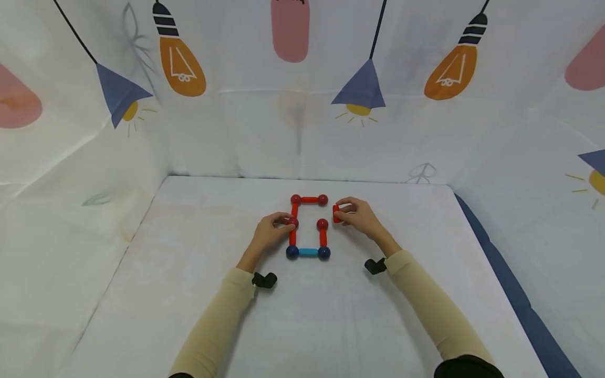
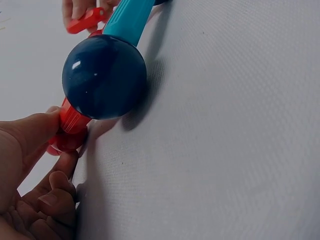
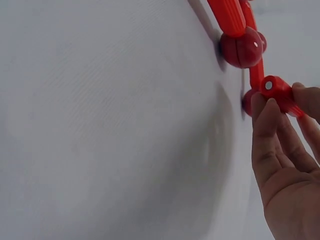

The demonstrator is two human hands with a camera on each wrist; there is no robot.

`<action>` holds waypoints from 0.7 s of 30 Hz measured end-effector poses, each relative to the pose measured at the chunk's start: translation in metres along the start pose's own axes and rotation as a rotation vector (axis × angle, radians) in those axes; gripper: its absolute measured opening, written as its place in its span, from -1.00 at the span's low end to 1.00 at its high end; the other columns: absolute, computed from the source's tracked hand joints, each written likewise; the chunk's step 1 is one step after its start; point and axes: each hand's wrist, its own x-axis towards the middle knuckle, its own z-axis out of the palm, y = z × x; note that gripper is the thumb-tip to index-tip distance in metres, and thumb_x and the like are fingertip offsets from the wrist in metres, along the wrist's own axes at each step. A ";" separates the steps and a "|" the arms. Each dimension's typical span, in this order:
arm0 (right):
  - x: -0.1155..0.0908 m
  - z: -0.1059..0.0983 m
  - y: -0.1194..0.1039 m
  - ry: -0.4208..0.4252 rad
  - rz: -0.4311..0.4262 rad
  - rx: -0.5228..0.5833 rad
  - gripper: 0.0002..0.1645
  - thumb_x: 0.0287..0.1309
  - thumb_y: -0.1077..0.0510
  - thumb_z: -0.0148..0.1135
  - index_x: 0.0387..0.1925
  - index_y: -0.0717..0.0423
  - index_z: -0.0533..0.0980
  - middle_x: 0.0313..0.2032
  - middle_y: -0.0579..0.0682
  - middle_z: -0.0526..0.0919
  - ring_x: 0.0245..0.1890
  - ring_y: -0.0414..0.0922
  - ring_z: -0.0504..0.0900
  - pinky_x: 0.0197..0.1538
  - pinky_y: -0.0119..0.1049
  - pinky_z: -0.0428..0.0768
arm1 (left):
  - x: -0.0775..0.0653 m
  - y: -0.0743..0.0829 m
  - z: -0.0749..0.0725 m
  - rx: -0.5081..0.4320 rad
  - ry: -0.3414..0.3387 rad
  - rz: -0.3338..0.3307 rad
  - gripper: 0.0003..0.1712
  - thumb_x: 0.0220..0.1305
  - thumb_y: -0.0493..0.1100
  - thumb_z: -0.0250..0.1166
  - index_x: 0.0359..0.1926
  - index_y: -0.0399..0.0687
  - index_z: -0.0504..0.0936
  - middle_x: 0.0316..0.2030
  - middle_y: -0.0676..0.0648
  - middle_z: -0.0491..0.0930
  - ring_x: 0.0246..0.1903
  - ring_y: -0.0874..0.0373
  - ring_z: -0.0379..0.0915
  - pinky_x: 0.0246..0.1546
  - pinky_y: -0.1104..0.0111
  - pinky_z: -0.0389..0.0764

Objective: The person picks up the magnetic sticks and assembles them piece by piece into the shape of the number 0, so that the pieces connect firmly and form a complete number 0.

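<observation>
An outline of magnetic rods and balls lies on the table, its right side open between the top right red ball (image 1: 323,200) and the red ball (image 1: 322,224) below it. Two dark blue balls, one large in the left wrist view (image 2: 104,76), are joined by a light blue rod (image 1: 309,252) along the near side. My left hand (image 1: 270,231) pinches the middle left red ball (image 2: 67,141), thumb near the attached red rod. Just right of the gap, my right hand (image 1: 359,216) holds a loose red rod (image 3: 280,94) between thumb and fingers; a metallic disc shows in its end.
The white table (image 1: 189,294) extends around the outline. Behind it hangs a white cloth (image 1: 246,131) printed with lamps and bulbs. Dark blue fabric (image 1: 501,262) runs along the table's right edge. Black wrist mounts (image 1: 264,280) sit near both cuffs.
</observation>
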 end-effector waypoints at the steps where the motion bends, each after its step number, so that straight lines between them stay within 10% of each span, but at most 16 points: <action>1: 0.002 0.002 -0.002 0.003 -0.004 0.014 -0.50 0.38 0.07 0.33 0.25 0.17 0.49 0.10 0.30 0.69 -0.09 0.08 0.76 -0.01 -0.11 0.74 | 0.000 -0.001 -0.001 -0.002 0.004 0.007 -0.55 0.34 0.01 0.42 0.18 -0.01 0.67 0.09 -0.15 0.70 0.14 -0.10 0.53 0.25 -0.02 0.49; 9: 0.018 0.017 -0.012 0.048 0.016 0.124 -0.46 0.40 0.15 0.30 0.30 0.30 0.45 0.11 0.41 0.65 -0.03 0.28 0.73 0.07 0.02 0.70 | -0.001 -0.001 -0.003 -0.012 -0.002 0.027 -0.52 0.33 0.00 0.43 0.20 -0.05 0.67 0.07 -0.16 0.71 0.11 -0.09 0.55 0.23 0.01 0.51; 21: 0.027 0.034 -0.004 0.116 0.067 0.159 -0.50 0.35 0.09 0.35 0.22 0.21 0.51 0.03 0.31 0.72 -0.21 -0.09 0.74 -0.11 -0.34 0.72 | -0.001 -0.002 -0.002 -0.001 0.002 0.032 -0.56 0.34 -0.01 0.42 0.18 -0.01 0.68 0.02 -0.13 0.72 0.10 -0.06 0.54 0.24 0.03 0.50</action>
